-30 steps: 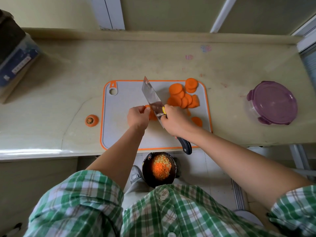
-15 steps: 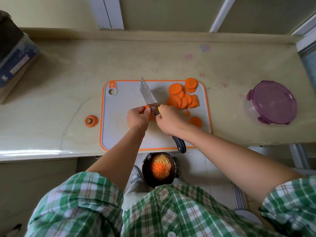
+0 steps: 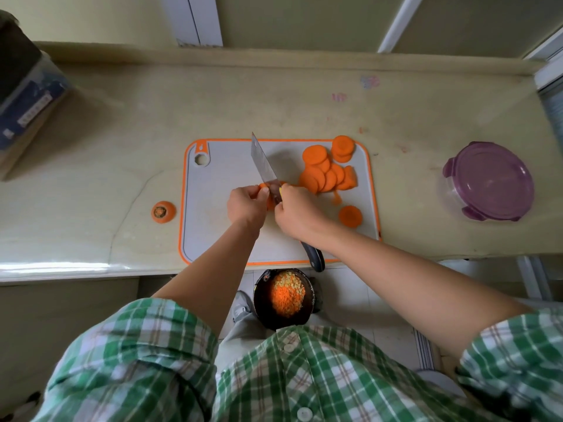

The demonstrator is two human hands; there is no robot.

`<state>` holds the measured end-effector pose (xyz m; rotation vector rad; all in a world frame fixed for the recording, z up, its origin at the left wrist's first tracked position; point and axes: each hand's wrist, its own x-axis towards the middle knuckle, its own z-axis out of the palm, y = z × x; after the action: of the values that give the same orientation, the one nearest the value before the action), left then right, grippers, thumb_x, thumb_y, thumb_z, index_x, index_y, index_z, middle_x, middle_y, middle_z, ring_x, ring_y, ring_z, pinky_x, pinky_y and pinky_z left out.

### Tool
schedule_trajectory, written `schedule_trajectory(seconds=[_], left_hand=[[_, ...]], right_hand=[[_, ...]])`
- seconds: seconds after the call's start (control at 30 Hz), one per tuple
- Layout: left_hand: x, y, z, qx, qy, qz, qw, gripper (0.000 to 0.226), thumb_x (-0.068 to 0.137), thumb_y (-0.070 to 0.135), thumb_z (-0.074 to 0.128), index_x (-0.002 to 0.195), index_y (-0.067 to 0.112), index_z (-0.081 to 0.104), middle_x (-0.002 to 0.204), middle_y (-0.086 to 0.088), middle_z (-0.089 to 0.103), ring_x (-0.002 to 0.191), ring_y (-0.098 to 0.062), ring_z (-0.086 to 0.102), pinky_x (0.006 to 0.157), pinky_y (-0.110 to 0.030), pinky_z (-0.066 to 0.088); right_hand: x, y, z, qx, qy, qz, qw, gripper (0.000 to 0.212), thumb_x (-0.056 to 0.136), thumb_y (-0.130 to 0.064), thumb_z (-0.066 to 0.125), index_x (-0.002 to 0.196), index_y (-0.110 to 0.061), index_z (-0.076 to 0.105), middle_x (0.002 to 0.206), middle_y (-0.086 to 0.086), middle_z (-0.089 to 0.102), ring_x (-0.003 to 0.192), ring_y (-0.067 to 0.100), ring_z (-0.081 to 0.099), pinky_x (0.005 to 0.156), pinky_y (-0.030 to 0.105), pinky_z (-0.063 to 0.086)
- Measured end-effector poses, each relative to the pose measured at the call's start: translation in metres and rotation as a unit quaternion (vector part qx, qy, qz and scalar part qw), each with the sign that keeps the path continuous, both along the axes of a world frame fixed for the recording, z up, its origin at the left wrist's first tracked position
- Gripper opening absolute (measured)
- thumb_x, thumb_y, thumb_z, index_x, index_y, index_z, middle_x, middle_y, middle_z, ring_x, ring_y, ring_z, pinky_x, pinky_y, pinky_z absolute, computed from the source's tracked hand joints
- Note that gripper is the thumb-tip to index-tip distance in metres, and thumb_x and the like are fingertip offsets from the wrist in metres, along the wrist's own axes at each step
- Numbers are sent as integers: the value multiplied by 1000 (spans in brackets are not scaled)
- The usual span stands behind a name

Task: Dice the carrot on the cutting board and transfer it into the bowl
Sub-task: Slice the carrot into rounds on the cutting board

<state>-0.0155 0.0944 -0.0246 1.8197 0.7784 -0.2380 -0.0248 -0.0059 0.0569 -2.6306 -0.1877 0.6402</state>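
Illumination: soft, even daylight, moderately bright, with no hard highlights on skin.

Glare: one white band runs along the near left edge of the desk (image 3: 54, 266). There is a faint sheen on the purple lid (image 3: 490, 178).

Shadows: all diffuse. The knife (image 3: 263, 166) casts a blurred grey patch on the cutting board (image 3: 219, 190), right of the blade. The box (image 3: 27, 95) at far left throws a broad dim shadow rightward over the desk.

Focus: left hand (image 3: 246, 205), right hand (image 3: 297, 213) and the carrot (image 3: 263, 187) between them are sharp, with no motion smear. The box is soft and dark.

Distortion: wide-angle. The desk's back edge bows, and the plaid shirt (image 3: 274, 376) stretches along the bottom.
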Motion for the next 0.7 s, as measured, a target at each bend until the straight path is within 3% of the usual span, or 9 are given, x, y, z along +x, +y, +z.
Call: schedule_trajectory(seconds=[0.07,0.13,0.23,0.37,0.43,0.57,0.7], left_hand=[[1,0,1,11,8,-3,1000,36,93,24,57,59,16,60,50,0,45,50,-20,39,47,-22,31],[1,-1,2,13,11,-5,1000,38,93,24,56,57,15,57,49,0,41,49,-20,35,46,-22,25],[2,-1,2,19,11,-8,1000,39,94,23,56,56,14,56,50,-1,43,51,-20,37,48,-23,29],[4,-1,-2,21,7,-11,1000,32,93,27,57,73,5,69,63,-8,57,62,-26,49,59,-35,48],[4,-1,-3,25,8,-13,1000,32,94,27,57,74,5,69,64,-8,58,62,-26,49,60,-32,46],[8,1,-3,28,15,-13,999,35,94,26,56,65,10,65,59,-6,53,60,-25,47,60,-29,42],[9,0,0,37,24,-18,999,42,95,26,55,54,14,55,53,-2,47,55,-23,43,54,-25,35]], right_hand=[[5,5,-2,4,-4,-8,1000,18,94,-11,41,102,-6,56,103,18,63,97,36,60,64,29,36],[8,8,-4,2,-3,-9,1000,19,95,-11,40,103,-5,57,106,19,64,98,37,59,66,30,35],[6,6,-4,2,-5,-7,1000,20,94,-10,40,105,-3,56,105,21,63,98,38,60,66,31,36],[-5,-8,-9,14,12,1,1000,6,94,-12,42,89,-10,44,75,9,51,73,36,64,52,32,44],[-7,-10,-14,16,11,1,1000,8,94,-13,43,87,-11,41,73,7,48,69,35,62,49,32,44],[-2,-5,-18,12,-4,7,1000,9,93,-10,43,85,-11,40,69,3,44,65,28,54,43,25,28],[2,-1,-19,16,-14,-3,1000,8,93,-10,43,86,-11,41,80,12,57,72,32,59,50,27,33]])
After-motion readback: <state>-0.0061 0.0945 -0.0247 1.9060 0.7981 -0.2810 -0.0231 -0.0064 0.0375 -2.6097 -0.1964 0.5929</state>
